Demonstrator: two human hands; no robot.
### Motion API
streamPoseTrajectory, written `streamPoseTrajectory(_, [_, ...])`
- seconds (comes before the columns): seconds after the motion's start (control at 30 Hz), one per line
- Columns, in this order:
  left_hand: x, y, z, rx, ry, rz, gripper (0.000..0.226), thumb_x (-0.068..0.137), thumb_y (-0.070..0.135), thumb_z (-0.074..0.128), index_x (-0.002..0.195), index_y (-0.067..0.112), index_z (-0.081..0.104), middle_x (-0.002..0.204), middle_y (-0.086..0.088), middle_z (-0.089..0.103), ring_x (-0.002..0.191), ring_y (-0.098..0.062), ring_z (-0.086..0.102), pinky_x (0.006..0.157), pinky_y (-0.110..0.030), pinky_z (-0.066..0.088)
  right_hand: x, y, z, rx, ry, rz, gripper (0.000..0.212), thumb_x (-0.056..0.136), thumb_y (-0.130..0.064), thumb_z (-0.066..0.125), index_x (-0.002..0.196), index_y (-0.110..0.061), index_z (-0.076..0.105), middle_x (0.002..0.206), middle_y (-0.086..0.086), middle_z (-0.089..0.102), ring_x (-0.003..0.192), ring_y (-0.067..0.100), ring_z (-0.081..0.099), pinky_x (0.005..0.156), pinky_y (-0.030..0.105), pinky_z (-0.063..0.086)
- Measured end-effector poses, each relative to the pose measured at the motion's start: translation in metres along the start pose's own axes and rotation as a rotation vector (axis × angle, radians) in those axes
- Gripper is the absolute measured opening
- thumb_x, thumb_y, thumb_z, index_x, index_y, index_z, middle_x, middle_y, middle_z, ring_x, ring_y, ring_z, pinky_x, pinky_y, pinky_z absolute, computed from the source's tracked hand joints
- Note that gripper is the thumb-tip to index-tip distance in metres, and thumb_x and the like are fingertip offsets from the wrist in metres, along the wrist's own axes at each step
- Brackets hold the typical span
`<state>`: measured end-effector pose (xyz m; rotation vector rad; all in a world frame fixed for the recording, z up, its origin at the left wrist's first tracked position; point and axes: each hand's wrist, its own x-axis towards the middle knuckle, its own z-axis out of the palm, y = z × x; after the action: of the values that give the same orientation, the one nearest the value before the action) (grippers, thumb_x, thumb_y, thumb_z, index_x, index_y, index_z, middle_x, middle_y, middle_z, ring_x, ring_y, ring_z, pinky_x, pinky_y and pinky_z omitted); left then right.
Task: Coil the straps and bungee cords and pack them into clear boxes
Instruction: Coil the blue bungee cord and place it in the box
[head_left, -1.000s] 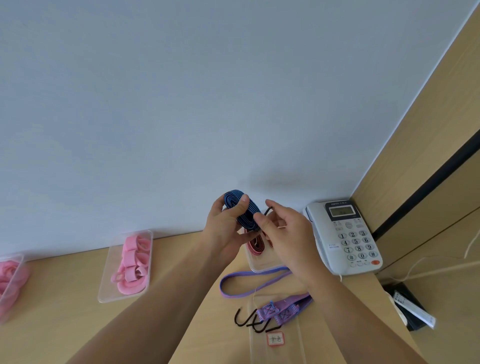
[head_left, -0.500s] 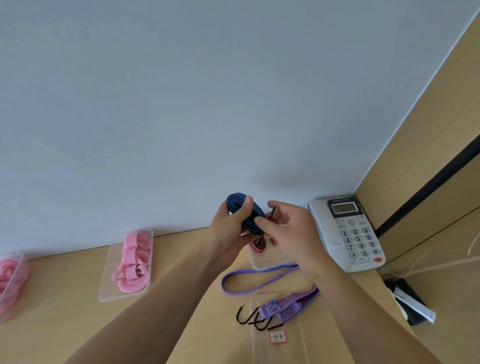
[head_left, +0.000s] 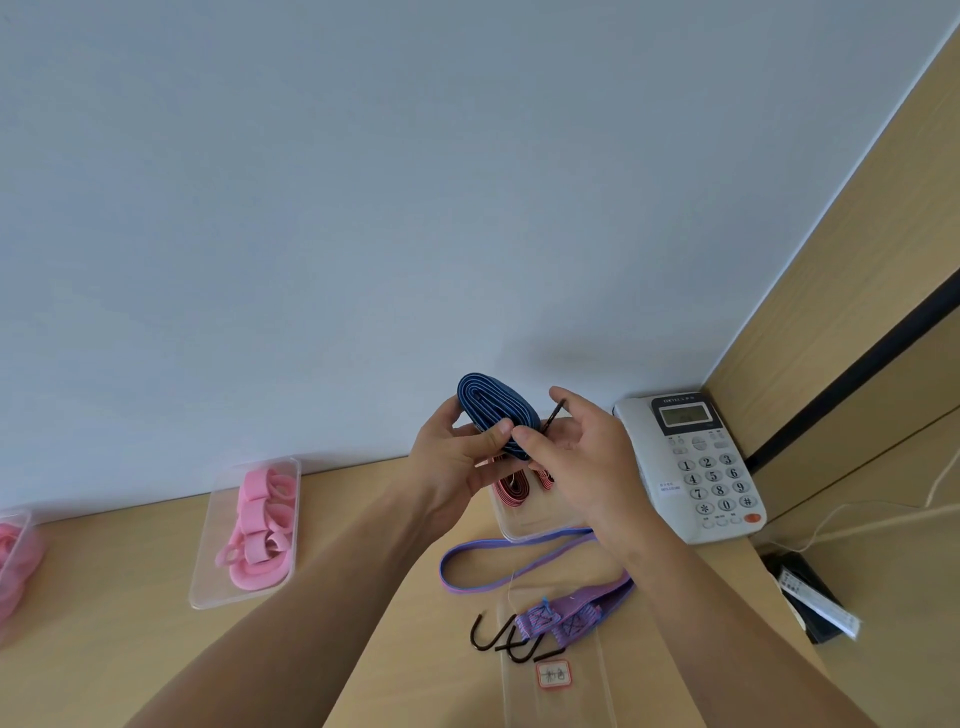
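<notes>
Head view: left grip (head_left: 457, 457) pinches the coiled blue strap (head_left: 496, 415) above the table (head_left: 130, 649); right grip (head_left: 576, 457) pinches its black hook (head_left: 554, 414). Below them sits a clear box (head_left: 540, 525) holding a red strap (head_left: 511, 487).

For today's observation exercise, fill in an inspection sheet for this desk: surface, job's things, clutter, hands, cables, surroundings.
Surface: light wooden desk.
Job's things: blue coiled strap held above clear box with a red coil; purple strap with black hooks loose; pink straps boxed.
Clutter: white desk phone; labelled clear lid.
Hands: left hand grips the coil; right hand pinches its end hook.
Cables: thin white cable at right.
Surroundings: pale wall, wooden side panel.
</notes>
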<state>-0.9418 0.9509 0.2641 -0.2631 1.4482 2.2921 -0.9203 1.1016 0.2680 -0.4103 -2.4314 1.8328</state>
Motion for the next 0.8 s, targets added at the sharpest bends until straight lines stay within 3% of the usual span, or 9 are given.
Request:
streamPoseTrajectory(0.17, [0.001, 0.002, -0.002, 0.012, -0.002, -0.015, 0.038, 0.092, -0.003, 0.068, 0.129, 0.005, 0.06, 0.119, -0.029, 0.071, 0.105, -0.039, 0.073, 0.093, -0.053, 0.059, 0.0, 0.002, 0.002, 0.291, 0.026, 0.13, 0.051, 0.079, -0.011, 0.083, 0.125, -0.013, 0.061, 0.085, 0.012, 0.075, 0.082, 0.024, 0.075, 0.082, 0.045, 0.061])
streamPoseTrajectory(0.23, [0.001, 0.002, -0.001, 0.025, 0.007, -0.028, 0.038, 0.092, -0.003, 0.068, 0.128, 0.006, 0.061, 0.119, -0.027, 0.071, 0.103, -0.036, 0.073, 0.093, -0.053, 0.059, -0.002, 0.001, 0.003, 0.217, 0.062, 0.104, 0.048, 0.078, -0.014, 0.083, 0.122, -0.017, 0.063, 0.08, 0.006, 0.076, 0.08, 0.022, 0.075, 0.083, 0.042, 0.06])
streamPoseTrajectory(0.37, [-0.001, 0.006, 0.007, -0.03, 0.035, -0.107, 0.029, 0.097, 0.011, 0.068, 0.123, -0.002, 0.063, 0.113, -0.023, 0.075, 0.105, -0.034, 0.074, 0.094, -0.048, 0.06, -0.007, 0.001, 0.008, -0.069, 0.113, -0.043, 0.056, 0.079, -0.018, 0.083, 0.13, -0.017, 0.061, 0.073, -0.009, 0.072, 0.075, 0.001, 0.067, 0.069, 0.007, 0.047])
streamPoseTrajectory(0.43, [-0.002, 0.011, 0.012, -0.148, 0.086, -0.185, 0.034, 0.094, 0.018, 0.073, 0.114, -0.008, 0.064, 0.103, -0.023, 0.077, 0.103, -0.039, 0.074, 0.097, -0.051, 0.058, -0.01, 0.004, 0.011, -0.2, 0.132, -0.164, 0.059, 0.078, -0.015, 0.083, 0.133, -0.015, 0.061, 0.079, -0.005, 0.074, 0.075, 0.007, 0.067, 0.07, 0.012, 0.048])
streamPoseTrajectory(0.5, [-0.004, 0.016, 0.014, -0.195, 0.14, -0.233, 0.032, 0.091, 0.012, 0.077, 0.11, -0.01, 0.064, 0.101, -0.025, 0.076, 0.097, -0.041, 0.075, 0.095, -0.052, 0.058, -0.013, 0.007, 0.014, -0.279, 0.148, -0.312, 0.06, 0.075, -0.008, 0.084, 0.131, -0.01, 0.063, 0.083, 0.003, 0.075, 0.075, 0.015, 0.067, 0.072, 0.017, 0.049])
streamPoseTrajectory(0.57, [-0.004, 0.017, 0.014, -0.183, 0.158, -0.237, 0.026, 0.089, 0.004, 0.076, 0.107, -0.01, 0.064, 0.096, -0.025, 0.076, 0.091, -0.041, 0.076, 0.091, -0.052, 0.06, -0.015, 0.01, 0.015, -0.27, 0.142, -0.387, 0.058, 0.075, -0.007, 0.084, 0.13, -0.007, 0.064, 0.085, 0.004, 0.075, 0.079, 0.012, 0.066, 0.072, 0.009, 0.045])
streamPoseTrajectory(0.63, [-0.003, 0.017, 0.013, -0.181, 0.166, -0.201, 0.022, 0.091, 0.001, 0.073, 0.107, -0.009, 0.063, 0.094, -0.024, 0.074, 0.092, -0.041, 0.076, 0.09, -0.052, 0.061, -0.016, 0.007, 0.012, -0.131, 0.101, -0.304, 0.05, 0.084, -0.012, 0.078, 0.132, -0.013, 0.063, 0.09, -0.005, 0.075, 0.086, 0.001, 0.068, 0.076, 0.004, 0.046])
streamPoseTrajectory(0.67, [-0.001, 0.018, 0.011, -0.202, 0.166, -0.179, 0.02, 0.092, 0.001, 0.071, 0.106, -0.009, 0.063, 0.096, -0.023, 0.073, 0.095, -0.042, 0.075, 0.092, -0.052, 0.06, -0.015, 0.006, 0.01, -0.011, 0.096, -0.229, 0.045, 0.089, -0.013, 0.073, 0.132, -0.016, 0.063, 0.093, -0.008, 0.075, 0.089, -0.002, 0.069, 0.081, 0.008, 0.049])
streamPoseTrajectory(0.8, [0.004, 0.016, 0.013, -0.341, 0.099, -0.162, 0.013, 0.097, 0.002, 0.064, 0.105, -0.007, 0.061, 0.107, -0.024, 0.066, 0.118, -0.046, 0.066, 0.096, -0.055, 0.057, -0.01, 0.004, 0.007, 0.67, 0.262, 0.184, 0.034, 0.096, 0.0, 0.061, 0.129, -0.006, 0.058, 0.101, 0.017, 0.069, 0.087, 0.02, 0.075, 0.08, 0.034, 0.062])
